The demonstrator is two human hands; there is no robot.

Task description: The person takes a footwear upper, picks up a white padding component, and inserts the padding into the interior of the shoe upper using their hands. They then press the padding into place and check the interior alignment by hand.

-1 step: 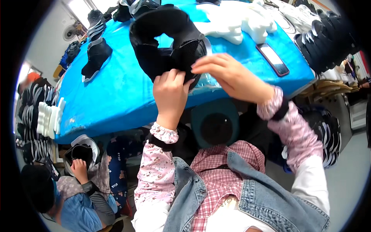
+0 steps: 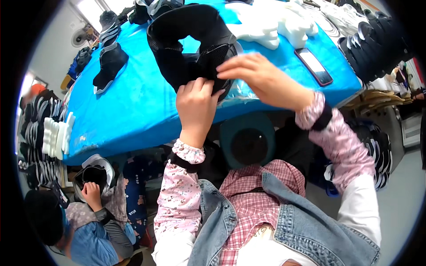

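Note:
A black shoe upper (image 2: 177, 66) stands near the front edge of the blue-covered table (image 2: 133, 111), its opening showing a patch of blue through it. My left hand (image 2: 195, 104) grips its near edge, with the fingers bent over the rim and the thumb along the outside. To the right, my right hand (image 2: 262, 80) has its fingers stretched toward the upper. Their tips lie against or just over its right side, and I cannot tell which. Part of the upper's right wall is hidden behind that hand.
White foam-like shoe forms (image 2: 266, 26) lie at the far middle, with a phone (image 2: 313, 66) to their right. A loose black upper (image 2: 109, 66) rests on the left. Stacked black uppers (image 2: 372, 48) rise at far right. A co-worker (image 2: 88, 226) sits lower left; a teal stool (image 2: 248, 137) is below.
My right hand has shifted slightly left and up, its fingertips further over the upper. The upper has tilted a little. My left hand keeps its grip.

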